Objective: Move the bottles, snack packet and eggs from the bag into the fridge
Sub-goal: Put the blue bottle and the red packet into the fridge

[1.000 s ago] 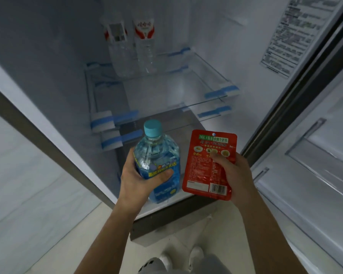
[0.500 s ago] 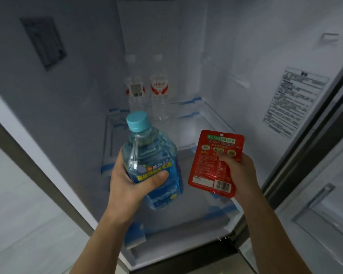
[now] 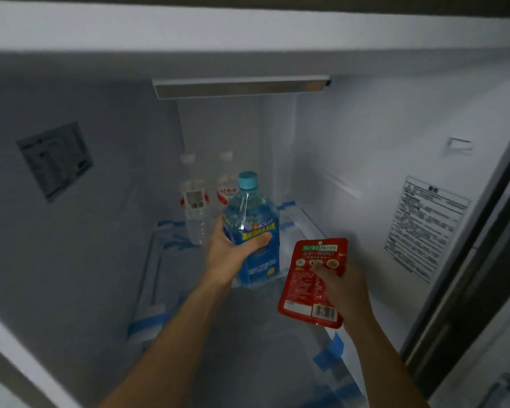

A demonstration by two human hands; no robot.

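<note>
We look into an open white fridge (image 3: pixel 351 136), dim inside. Its clear glass shelf (image 3: pixel 189 313) fills the lower half of the view, & both forearms reach in over it.

The left hand (image 3: pixel 230 254) grips a big clear plastic bottle of blue drink w/ a blue-and-yellow label (image 3: pixel 252 228). Its fingers are curled round the far side & the thumb (image 3: pixel 259 240) is pressed across the label. The bottle is approx. upright over the middle of the shelf; we can't tell if its base touches the glass.

The right hand (image 3: pixel 346 290) holds a flat red foil snack packet (image 3: pixel 305 293) w/ a barcode at its btm corner. The thumb is on the front & the fingers are clamped behind it, hidden. The packet is just right of the blue bottle, not touching it, held in the air above the shelf's right side.

A white printed sticker (image 3: pixel 424 228) is on the right wall, text too small to read. A long grey light bar (image 3: pixel 239 88) runs along the top at the back. A grey square panel (image 3: pixel 55 160) sits on the left wall.

At the back of the shelf two slim clear water bottles w/ red-and-white labels (image 3: pixel 195 213) stand upright side by side, behind the blue bottle, which partly hides the right one. Blue tape strips (image 3: pixel 143 325) sit on the shelf edges. A teal screw cap (image 3: pixel 248 180) tops the big bottle.
</note>
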